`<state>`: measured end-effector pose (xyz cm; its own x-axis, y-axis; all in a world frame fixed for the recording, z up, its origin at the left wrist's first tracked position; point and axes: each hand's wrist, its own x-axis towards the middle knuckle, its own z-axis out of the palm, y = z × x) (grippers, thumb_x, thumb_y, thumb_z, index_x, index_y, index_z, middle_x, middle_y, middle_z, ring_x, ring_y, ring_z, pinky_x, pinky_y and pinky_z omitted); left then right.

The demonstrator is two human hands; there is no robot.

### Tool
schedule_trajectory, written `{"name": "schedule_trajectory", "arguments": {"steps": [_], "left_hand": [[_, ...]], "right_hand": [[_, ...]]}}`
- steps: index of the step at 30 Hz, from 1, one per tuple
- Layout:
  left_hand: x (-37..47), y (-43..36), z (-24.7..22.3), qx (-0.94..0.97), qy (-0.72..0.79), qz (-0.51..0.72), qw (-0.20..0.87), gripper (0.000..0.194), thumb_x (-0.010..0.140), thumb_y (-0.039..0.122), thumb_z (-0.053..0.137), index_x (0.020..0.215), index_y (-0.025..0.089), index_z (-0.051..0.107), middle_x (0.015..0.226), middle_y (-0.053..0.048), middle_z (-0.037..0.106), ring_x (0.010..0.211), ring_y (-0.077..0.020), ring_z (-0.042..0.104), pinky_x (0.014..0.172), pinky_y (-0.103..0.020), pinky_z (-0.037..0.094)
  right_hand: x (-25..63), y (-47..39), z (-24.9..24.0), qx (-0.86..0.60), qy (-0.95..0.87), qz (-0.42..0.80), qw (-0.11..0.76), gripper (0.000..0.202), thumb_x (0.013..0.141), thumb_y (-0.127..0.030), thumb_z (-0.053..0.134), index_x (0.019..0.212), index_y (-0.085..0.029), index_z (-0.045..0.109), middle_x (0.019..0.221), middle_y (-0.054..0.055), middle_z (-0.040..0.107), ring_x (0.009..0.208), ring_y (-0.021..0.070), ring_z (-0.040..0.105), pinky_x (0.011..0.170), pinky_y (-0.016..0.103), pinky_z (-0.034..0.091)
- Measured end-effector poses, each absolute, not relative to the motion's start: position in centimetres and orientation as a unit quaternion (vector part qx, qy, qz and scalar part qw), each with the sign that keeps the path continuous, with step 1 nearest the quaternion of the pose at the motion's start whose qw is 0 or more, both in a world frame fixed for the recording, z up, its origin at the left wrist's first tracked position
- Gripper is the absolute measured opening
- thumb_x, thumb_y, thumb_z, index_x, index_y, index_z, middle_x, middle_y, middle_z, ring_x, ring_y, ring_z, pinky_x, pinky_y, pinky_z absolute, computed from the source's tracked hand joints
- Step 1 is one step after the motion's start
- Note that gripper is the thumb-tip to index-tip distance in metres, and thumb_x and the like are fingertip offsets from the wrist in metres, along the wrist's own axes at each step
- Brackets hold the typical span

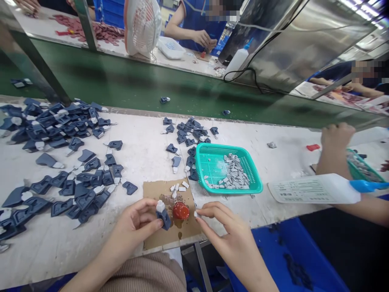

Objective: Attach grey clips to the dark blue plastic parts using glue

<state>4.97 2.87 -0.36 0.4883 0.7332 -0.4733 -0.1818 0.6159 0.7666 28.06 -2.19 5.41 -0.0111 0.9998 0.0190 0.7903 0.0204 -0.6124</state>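
Between the thumb and fingers of my left hand point(135, 227) is a dark blue plastic part point(163, 218) with a whitish piece at its top end. My right hand point(229, 231) pinches a small white piece point(196, 213) just right of a red cap point(180, 210) that has wet liquid on and around it. The cap stands on a stained piece of cardboard point(152, 239). Several loose white pieces point(183, 186) lie on the cardboard behind the cap. A green basket point(199, 170) holding many small grey-white pieces point(235, 172) sits behind my right hand.
Dark blue parts lie in a large pile point(57, 125) at left and a smaller cluster point(193, 129) behind the cardboard. A white bottle point(313, 189) with a blue nozzle lies at right, near a co-worker's arm point(336, 150). A green conveyor belt point(127, 87) runs behind the table.
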Motion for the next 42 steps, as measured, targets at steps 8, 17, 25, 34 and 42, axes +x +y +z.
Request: {"name": "schedule_trajectory", "arguments": {"steps": [8,17,25,34,42], "left_hand": [[5.0,3.1,0.6,0.381,0.367,0.308,0.791,0.011,0.083,0.024,0.070,0.093,0.019,0.066,0.097,-0.006,0.074,0.088,-0.0183,0.069,0.083,-0.029,0.053],[5.2,3.2,-0.1,0.366,0.374,0.321,0.789,0.013,0.080,0.016,0.070,0.091,0.020,0.065,0.103,-0.005,0.073,0.092,-0.0181,0.069,0.079,-0.027,0.055],[6.2,3.4,0.3,0.354,0.375,0.344,0.785,0.015,0.075,0.012,0.071,0.081,0.020,0.059,0.100,-0.004,0.073,0.093,-0.0181,0.071,0.074,-0.025,0.056],[6.5,3.4,1.4,0.361,0.369,0.372,0.771,0.015,0.074,0.009,0.070,0.081,0.019,0.062,0.097,-0.003,0.071,0.093,-0.0162,0.070,0.076,-0.024,0.058],[6.3,3.3,1.7,0.355,0.357,0.385,0.774,0.016,0.075,0.006,0.069,0.081,0.020,0.061,0.096,-0.001,0.072,0.092,-0.0147,0.070,0.075,-0.021,0.057]], "right_hand": [[26.1,0.2,6.2,-0.634,-0.703,0.285,0.152,0.013,0.095,-0.014,0.051,0.091,-0.021,0.061,0.092,0.004,0.061,0.089,0.0187,0.061,0.074,0.031,0.049],[25.8,0.4,6.1,-0.638,-0.699,0.288,0.147,0.013,0.096,-0.016,0.051,0.090,-0.020,0.062,0.090,0.003,0.059,0.087,0.0177,0.061,0.074,0.029,0.047],[25.6,0.8,7.9,-0.644,-0.638,0.338,0.251,0.007,0.091,-0.023,0.062,0.087,-0.025,0.067,0.093,0.000,0.066,0.089,0.0142,0.064,0.076,0.023,0.048],[24.0,1.3,9.0,-0.603,-0.655,0.378,0.255,0.008,0.088,-0.017,0.065,0.085,-0.024,0.068,0.094,0.000,0.068,0.090,0.0135,0.065,0.081,0.023,0.049],[23.8,1.6,8.7,-0.601,-0.646,0.396,0.255,0.010,0.087,-0.016,0.066,0.086,-0.025,0.070,0.097,0.001,0.068,0.092,0.0149,0.065,0.080,0.024,0.050]]}}
